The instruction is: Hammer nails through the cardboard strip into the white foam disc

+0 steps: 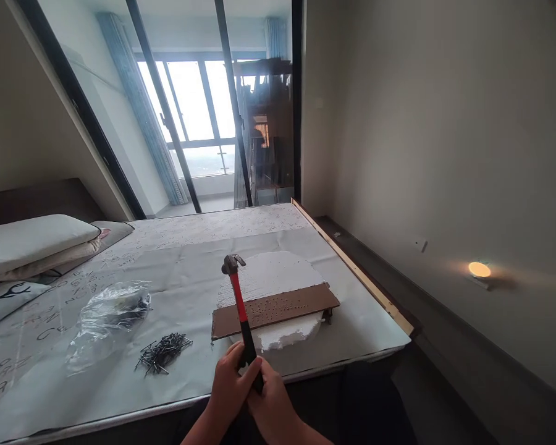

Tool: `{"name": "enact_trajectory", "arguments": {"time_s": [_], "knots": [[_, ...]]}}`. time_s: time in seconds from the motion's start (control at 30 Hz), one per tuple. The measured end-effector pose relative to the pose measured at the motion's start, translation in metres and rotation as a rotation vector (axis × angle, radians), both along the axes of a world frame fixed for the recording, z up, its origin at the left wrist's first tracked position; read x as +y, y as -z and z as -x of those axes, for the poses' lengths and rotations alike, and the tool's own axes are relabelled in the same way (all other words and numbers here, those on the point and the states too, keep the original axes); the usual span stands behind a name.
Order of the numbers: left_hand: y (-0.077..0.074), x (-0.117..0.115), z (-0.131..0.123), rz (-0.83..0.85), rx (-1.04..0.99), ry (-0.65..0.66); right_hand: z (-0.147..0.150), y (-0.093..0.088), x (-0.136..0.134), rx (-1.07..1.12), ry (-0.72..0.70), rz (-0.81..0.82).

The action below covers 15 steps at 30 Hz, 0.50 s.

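Observation:
A claw hammer [239, 300] with a red and black handle stands tilted upright in front of me, its metal head at the top. My left hand [231, 380] is closed around the lower handle. Against the handle's end, my right hand [271, 395] is closed too, its thumb along the grip. Behind the hammer lies a brown board [287, 306] with many small holes or nail heads in it. That board rests across a white foam slab [278, 269] with a ragged front edge. Left of my hands is a heap of dark nails [164, 352].
A crumpled clear plastic bag [115, 309] with dark contents lies left of the nails. The pale sheet [189, 278] covers a bed with a wooden side rail [352, 266]. Pillows [37, 244] are stacked at the left. Beyond the bed are glass sliding doors.

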<state>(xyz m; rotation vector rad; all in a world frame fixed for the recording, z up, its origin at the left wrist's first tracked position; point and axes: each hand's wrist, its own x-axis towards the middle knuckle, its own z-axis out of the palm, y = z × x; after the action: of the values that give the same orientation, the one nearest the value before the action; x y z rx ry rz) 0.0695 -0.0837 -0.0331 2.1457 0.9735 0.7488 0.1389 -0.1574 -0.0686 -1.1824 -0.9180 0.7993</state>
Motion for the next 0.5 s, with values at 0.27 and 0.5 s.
{"name": "enact_trajectory", "arguments": {"time_s": [0.27,0.5], "knots": [[0.047,0.089,0.076,-0.056,0.436,-0.281,-0.045,0.011,-0.008,0.056,-0.069,0.118],[0.111,0.157,0.070,0.054,0.856,-0.272,-0.075,0.035,-0.006,0.169,-0.078,0.201]]}}
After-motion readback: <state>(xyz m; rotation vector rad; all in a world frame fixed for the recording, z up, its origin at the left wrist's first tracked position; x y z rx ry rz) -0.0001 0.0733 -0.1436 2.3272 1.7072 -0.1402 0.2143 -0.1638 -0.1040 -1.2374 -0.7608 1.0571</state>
